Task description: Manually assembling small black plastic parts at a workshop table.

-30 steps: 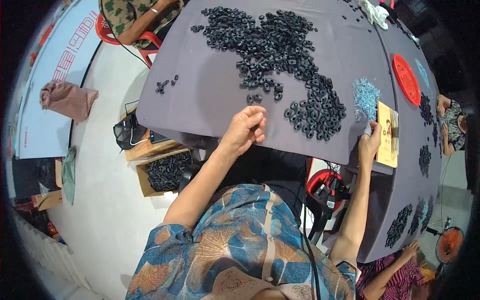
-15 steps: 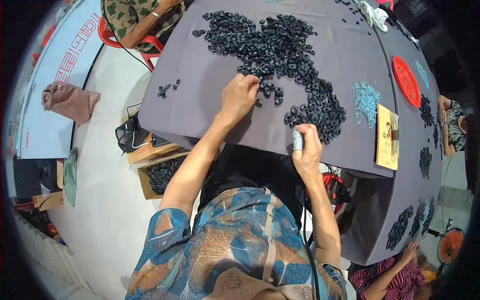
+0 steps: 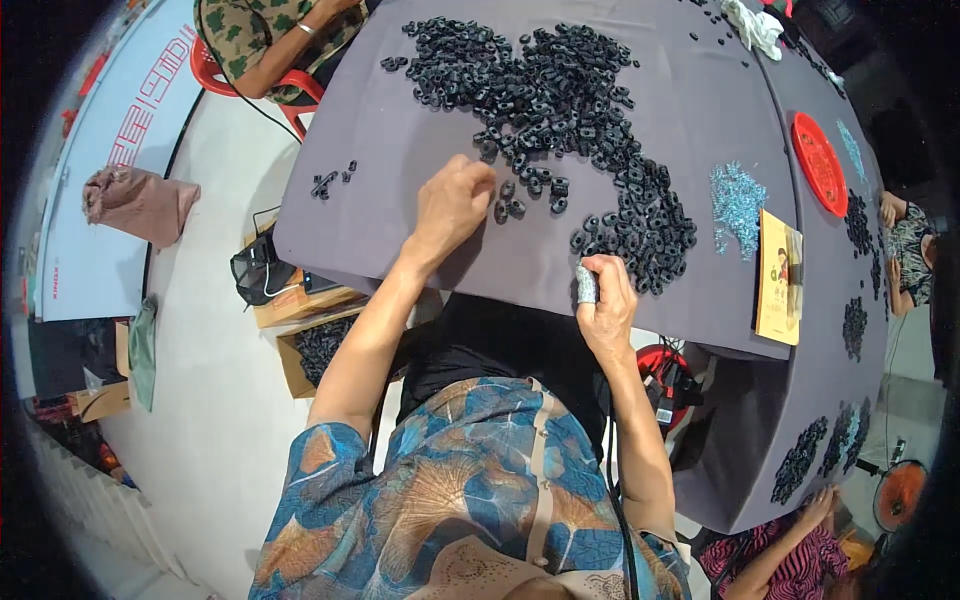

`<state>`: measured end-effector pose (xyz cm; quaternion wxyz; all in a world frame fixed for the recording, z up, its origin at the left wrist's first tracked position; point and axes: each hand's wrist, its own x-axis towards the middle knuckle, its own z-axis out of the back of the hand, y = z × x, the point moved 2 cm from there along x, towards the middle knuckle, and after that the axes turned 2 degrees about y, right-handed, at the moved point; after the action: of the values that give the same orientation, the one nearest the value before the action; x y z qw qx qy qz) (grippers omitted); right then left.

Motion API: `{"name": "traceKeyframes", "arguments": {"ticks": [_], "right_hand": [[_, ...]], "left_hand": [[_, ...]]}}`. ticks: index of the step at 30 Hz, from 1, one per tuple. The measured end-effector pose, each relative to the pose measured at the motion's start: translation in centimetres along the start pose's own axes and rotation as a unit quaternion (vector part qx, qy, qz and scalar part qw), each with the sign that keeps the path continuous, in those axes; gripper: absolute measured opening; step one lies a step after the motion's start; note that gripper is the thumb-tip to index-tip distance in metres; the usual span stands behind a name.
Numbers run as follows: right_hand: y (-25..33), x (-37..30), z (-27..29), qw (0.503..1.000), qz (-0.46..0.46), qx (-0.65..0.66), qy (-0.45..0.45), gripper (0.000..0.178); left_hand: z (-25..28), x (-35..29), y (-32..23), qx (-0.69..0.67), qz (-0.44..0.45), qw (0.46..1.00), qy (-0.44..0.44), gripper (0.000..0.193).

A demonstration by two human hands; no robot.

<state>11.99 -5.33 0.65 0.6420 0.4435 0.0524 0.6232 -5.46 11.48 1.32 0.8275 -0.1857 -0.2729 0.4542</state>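
Note:
A big heap of small black plastic pieces (image 3: 560, 90) lies on the grey-covered table, and a lobe of it runs down towards my right hand (image 3: 607, 305). That hand is at the table's near edge with its fingers curled together. Pale silvery wrapping (image 3: 587, 284) covers one of its digits. My left hand (image 3: 452, 208) is over the cloth, left of a few loose black pieces (image 3: 510, 202). Its fingers are drawn together too. Whatever either hand grips is too small or hidden to make out.
Right of the heap lie a patch of shiny light-blue bits (image 3: 738, 205), a yellow booklet (image 3: 777, 275) and a red tray (image 3: 818, 165). Smaller black piles (image 3: 800, 460) sit further right. Other people work around the table. A box of black pieces (image 3: 325, 350) stands below at left.
My left hand has drawn back leftward from the loose pieces, showing more of them. My right hand has shifted slightly left and nearer to me.

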Motion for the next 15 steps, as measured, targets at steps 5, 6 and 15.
{"name": "traceKeyframes", "arguments": {"ticks": [5, 6, 15], "right_hand": [[0.1, 0.1, 0.1, 1.0, 0.007, -0.013, -0.001, 0.029], [0.1, 0.1, 0.1, 1.0, 0.007, -0.013, -0.002, 0.029], [0.4, 0.1, 0.1, 1.0, 0.001, -0.026, -0.003, 0.03]], "left_hand": [[0.2, 0.0, 0.7, -0.082, 0.025, 0.996, -0.022, 0.01], [0.1, 0.2, 0.5, -0.081, 0.025, 0.996, -0.022, 0.01], [-2.4, 3.0, -2.3, 0.065, -0.002, 0.998, -0.018, 0.014]]}}
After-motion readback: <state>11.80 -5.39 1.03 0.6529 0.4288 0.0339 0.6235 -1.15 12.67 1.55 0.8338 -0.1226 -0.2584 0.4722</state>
